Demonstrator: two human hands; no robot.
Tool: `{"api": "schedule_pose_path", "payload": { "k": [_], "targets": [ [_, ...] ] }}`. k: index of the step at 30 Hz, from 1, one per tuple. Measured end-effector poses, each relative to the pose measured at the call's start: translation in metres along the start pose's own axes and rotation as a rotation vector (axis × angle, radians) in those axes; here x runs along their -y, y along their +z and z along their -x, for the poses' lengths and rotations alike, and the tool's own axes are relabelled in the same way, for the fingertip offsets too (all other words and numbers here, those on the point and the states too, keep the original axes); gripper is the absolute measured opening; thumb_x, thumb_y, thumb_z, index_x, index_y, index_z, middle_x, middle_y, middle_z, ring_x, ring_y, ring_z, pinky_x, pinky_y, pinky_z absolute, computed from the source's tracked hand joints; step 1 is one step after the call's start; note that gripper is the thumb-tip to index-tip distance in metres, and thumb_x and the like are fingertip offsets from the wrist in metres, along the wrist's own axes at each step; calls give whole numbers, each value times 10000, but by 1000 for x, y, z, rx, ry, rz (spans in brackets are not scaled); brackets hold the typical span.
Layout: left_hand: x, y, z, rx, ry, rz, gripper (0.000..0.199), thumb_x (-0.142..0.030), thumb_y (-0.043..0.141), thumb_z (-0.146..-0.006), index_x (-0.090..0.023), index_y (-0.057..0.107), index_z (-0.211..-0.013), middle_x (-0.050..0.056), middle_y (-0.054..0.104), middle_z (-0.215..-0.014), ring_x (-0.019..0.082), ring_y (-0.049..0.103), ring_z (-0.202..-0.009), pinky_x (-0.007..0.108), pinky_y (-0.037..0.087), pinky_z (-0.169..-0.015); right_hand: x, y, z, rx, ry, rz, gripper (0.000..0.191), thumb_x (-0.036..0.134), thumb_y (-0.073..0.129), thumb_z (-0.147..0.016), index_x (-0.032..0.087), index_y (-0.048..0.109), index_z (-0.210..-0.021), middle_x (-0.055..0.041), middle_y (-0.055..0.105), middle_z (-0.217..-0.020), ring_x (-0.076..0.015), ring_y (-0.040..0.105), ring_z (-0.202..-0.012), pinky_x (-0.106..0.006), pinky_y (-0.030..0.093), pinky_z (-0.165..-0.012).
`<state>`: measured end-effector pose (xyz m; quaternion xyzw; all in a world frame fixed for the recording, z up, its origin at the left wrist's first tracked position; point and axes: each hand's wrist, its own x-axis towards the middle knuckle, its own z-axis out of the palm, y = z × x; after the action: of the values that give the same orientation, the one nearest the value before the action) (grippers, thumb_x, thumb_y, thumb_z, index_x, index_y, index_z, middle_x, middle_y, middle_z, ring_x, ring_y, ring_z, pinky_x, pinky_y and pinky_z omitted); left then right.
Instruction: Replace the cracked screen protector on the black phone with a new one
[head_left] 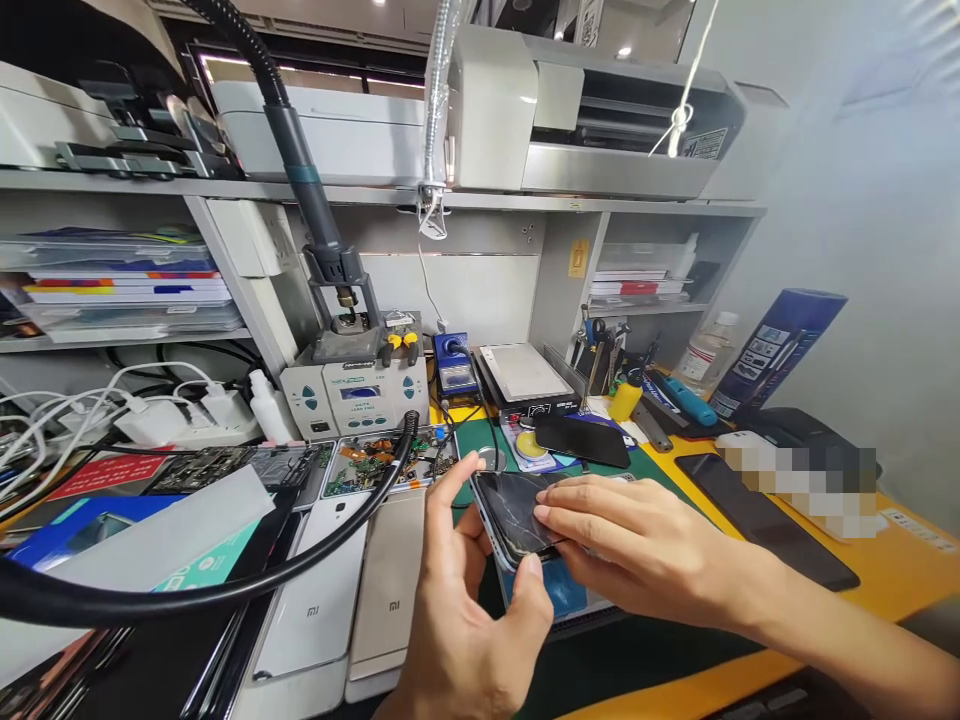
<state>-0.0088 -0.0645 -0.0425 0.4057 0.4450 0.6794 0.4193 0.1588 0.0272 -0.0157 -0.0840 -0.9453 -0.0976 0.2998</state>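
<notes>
A smartphone (pixel 517 510) with a cracked dark screen is held tilted above the green mat. My left hand (pixel 480 610) grips its left end, thumb at the near edge and index finger at the far corner. Across the screen lie the pressed-together fingers of my right hand (pixel 637 530), which also closes on the phone's right part; that end is hidden beneath it. Under the phone, a flat blue item (pixel 564 592) partly shows. Left of my left hand lie a gold phone (pixel 390 590) and a white phone (pixel 319 585), backs up.
A black hose (pixel 300 570) arches over the phones at left. Behind stand a rework station (pixel 360 395) and a heating plate (pixel 525 372). A parts tray (pixel 330 480) holds circuit boards. Dark phone screens (pixel 772 520) and a blue spray can (pixel 780 350) are at right.
</notes>
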Motion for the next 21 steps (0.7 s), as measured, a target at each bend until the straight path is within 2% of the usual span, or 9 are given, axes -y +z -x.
{"api": "schedule_pose_path", "payload": {
  "k": [6, 13, 21],
  "targets": [
    [1, -2, -1, 13, 21, 35, 686, -221, 673, -802, -266, 378, -1420, 26, 693, -1285, 144, 668, -1138, 213, 502, -1004, 3, -3, -3, 14, -3, -4, 221, 86, 600, -930, 94, 656, -1143, -149, 767, -1073, -234, 760, -954, -336, 657, -834],
    [0, -6, -1, 69, -6, 41, 691, -248, 652, -822, -262, 323, -1429, 37, 700, -1183, 190, 677, -1095, 304, 510, -999, 5, -2, -8, 0, -14, 41, 205, 74, 593, -931, 104, 646, -1126, -131, 781, -1032, -234, 769, -912, -330, 668, -812],
    [2, -10, -3, 94, -1, 34, 726, -225, 671, -802, -253, 319, -1436, 67, 676, -1234, 215, 678, -1105, 347, 508, -1011, 8, -5, -9, 13, -10, 54, 239, 64, 582, -933, 105, 644, -1160, -134, 781, -1035, -231, 771, -936, -314, 663, -830]
  ]
}}
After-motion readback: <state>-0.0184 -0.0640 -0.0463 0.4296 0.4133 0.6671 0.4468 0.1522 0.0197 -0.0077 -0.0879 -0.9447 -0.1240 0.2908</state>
